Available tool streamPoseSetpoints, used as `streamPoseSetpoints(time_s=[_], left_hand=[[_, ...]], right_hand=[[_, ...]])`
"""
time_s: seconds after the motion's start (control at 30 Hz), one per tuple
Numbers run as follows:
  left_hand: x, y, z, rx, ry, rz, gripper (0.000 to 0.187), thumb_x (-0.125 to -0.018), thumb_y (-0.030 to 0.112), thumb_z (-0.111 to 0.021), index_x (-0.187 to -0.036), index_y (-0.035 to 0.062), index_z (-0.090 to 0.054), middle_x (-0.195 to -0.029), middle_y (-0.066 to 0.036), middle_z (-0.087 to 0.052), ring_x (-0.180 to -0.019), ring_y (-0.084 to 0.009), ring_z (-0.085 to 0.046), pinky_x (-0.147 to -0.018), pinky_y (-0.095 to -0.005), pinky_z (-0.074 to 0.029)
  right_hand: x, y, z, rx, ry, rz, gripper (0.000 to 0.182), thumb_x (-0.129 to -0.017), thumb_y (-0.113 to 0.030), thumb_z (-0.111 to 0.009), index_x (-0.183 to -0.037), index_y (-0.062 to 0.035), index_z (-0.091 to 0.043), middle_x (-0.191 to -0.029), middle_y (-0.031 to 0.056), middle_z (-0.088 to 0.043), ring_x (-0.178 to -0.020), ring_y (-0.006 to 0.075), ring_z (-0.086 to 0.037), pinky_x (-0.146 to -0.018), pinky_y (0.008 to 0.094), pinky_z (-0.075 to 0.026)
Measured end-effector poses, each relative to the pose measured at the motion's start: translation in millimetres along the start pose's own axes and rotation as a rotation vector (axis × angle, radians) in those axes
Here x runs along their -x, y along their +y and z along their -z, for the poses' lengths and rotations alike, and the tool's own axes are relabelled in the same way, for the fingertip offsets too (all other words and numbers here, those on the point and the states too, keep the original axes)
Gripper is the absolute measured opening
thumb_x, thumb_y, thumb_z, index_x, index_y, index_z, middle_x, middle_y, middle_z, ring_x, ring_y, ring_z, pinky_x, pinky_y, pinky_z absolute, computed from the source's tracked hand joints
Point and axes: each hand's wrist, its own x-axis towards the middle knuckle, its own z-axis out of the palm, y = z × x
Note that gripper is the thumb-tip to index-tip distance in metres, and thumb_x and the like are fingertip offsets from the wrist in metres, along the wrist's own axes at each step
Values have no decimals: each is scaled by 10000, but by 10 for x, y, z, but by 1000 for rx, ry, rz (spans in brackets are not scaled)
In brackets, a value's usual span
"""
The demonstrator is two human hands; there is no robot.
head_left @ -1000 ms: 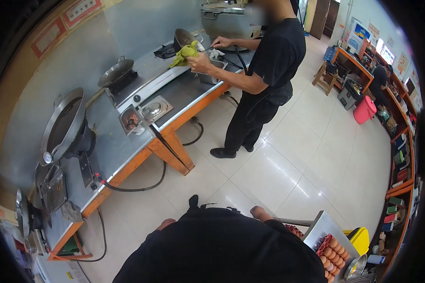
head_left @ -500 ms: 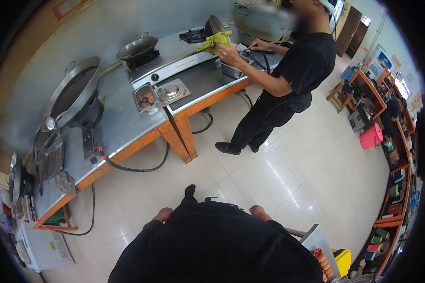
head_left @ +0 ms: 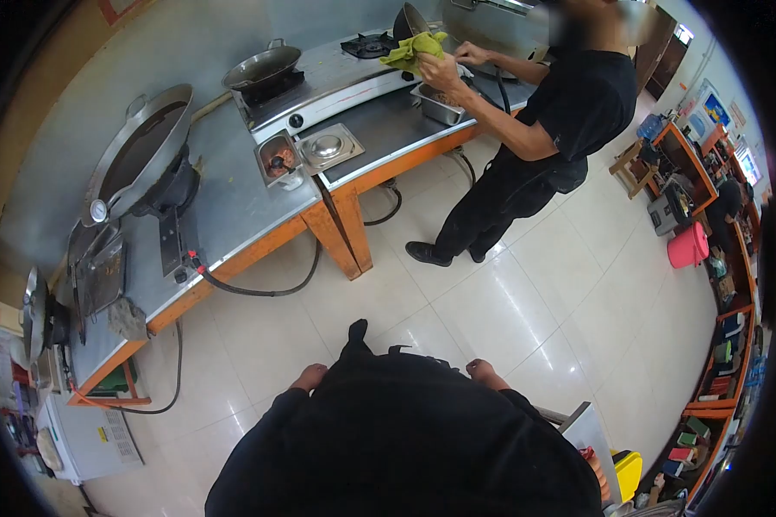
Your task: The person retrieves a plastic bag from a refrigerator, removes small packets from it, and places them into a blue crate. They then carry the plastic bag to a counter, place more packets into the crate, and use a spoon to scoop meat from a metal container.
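Note:
My left hand [head_left: 310, 377] hangs at my left side, its fingers curled in, with nothing showing in it. On the other side, my right hand [head_left: 483, 372] is also loosely closed and holds nothing that shows. Both are over the tiled floor, beside my black clothing [head_left: 405, 422], and touch no tool. Nearest ahead is the orange-framed steel counter [head_left: 224, 258]. On it sit a metal container of reddish food [head_left: 278, 161] and a lidded steel pan [head_left: 329, 146].
A person in black [head_left: 569, 112] stands at the stove with a green cloth [head_left: 416, 53] in one hand. A big wok of dark liquid [head_left: 147, 142] with a dial thermometer [head_left: 99, 210] is at left. A black hose [head_left: 267, 293] hangs below the counter. A pink bucket [head_left: 688, 246] stands right.
My view has shifted, so the counter and co-worker appear slightly farther right. Both my hands stay closed at my sides. The co-worker still holds the green cloth.

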Motion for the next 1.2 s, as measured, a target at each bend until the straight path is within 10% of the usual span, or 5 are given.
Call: streamPoseSetpoints(time_s=[0.4,0.5,0.6,1.0,1.2], left_hand=[[1,-113,-1,-45,-52,-185,418,-871,385,-486,-1120,73,-613,-1119,-149,-611,-1081,-321,-552,-925,-395,-441],[340,638,319,1180,-293,463,573,-922,513,-445,-1222,34,-541,-1146,-107,-611,-1023,-285,-589,-917,-362,-443],[641,1243,893,990,-151,427,764,-850,691,-393,-1365,127,-407,-1195,-94,-563,-1095,-278,-538,-939,-441,-420],[2296,3349,3225,941,741,-2134,422,-932,494,-437,-687,156,-496,-670,25,-439,-709,-157,-488,-888,-496,-410],[2445,3624,3189,808,869,-2297,426,-929,484,-449,-660,154,-478,-651,26,-432,-682,-149,-469,-855,-464,-412]], right_hand=[[67,-18,43,-103,28,-51,308,-813,-296,-566,-997,-74,-674,-1044,154,-654,-1012,306,-606,-878,376,-474],[21,97,-21,-104,39,-55,308,-808,-303,-569,-992,-81,-676,-1030,157,-656,-1000,311,-609,-875,377,-474],[95,-26,4,-86,8,-53,306,-802,-309,-571,-988,-91,-677,-1013,165,-657,-981,312,-613,-860,382,-480],[-279,-19,249,50,14,123,231,-782,-245,-633,-947,-88,-673,-914,99,-683,-859,238,-653,-765,357,-513],[-742,212,157,80,85,252,265,-794,-266,-608,-958,-73,-683,-930,161,-676,-915,284,-646,-812,372,-501]])
